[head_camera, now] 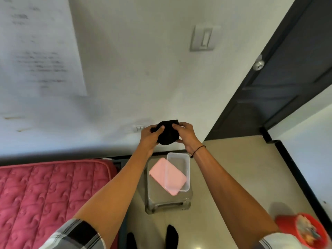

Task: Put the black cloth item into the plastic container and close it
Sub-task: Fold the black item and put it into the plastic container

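Just above the centre of the frame, we hold the black cloth item (168, 133) bunched between both hands: our left hand (150, 136) curls over its left side with the thumb pressed across the front, and our right hand (185, 134) closes its fingers over the top and right edge, a dark cord at the wrist. The cloth hangs in the air against the pale wall, well clear of everything below. Lower down, at centre, the clear plastic container (186, 162) stands open on a small grey stool (156, 196), with its pink lid (167, 176) lying askew, one end resting in the box and the other on the stool. We judge this the gathering step, the cloth being balled up before packing. Next, we reckon, the lid must come out of the box's mouth, the bundle must go down inside the walls, and the lid must seat squarely on the rim. A red quilted mattress (45, 191) fills the lower left.
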